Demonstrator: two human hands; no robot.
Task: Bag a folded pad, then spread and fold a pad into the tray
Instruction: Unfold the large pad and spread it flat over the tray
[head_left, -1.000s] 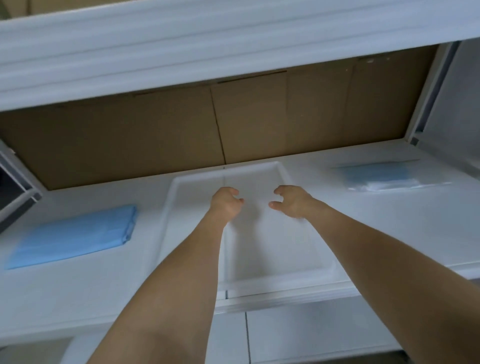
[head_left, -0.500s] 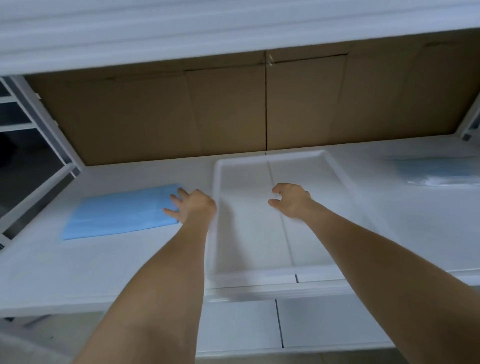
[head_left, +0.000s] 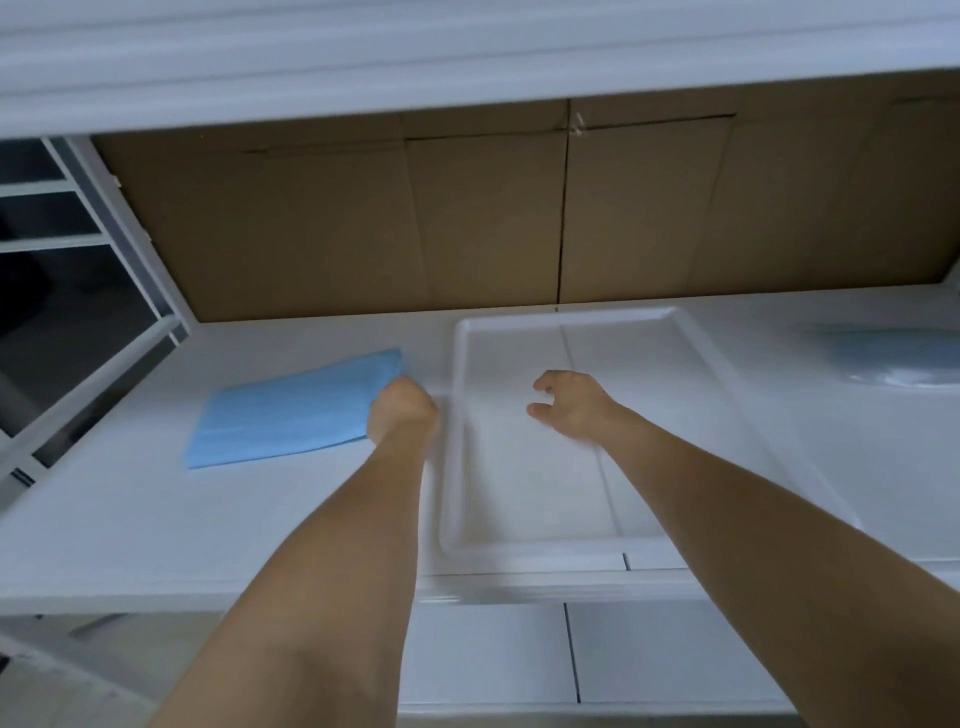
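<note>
L hand (head_left: 402, 410) sits at the right edge of the folded blue pad (head_left: 291, 410), fingers bent down at that edge; can't tell if they actually pinch it, knuckles hide the tips. R hand (head_left: 569, 402) hovers over the white tray (head_left: 701, 353), fingers loosely curled, thumb out, holding nothing. Pad lies flat on the white table (head_left: 104, 519), just left of the tray, not touching it. Tray has nothing in it. Far right on the table: 1 clear bag w/ something blue inside (head_left: 883, 353), blurred. Brown cardboard (head_left: 363, 223) lines the back, white shelf overhead (head_left: 467, 47).
</note>
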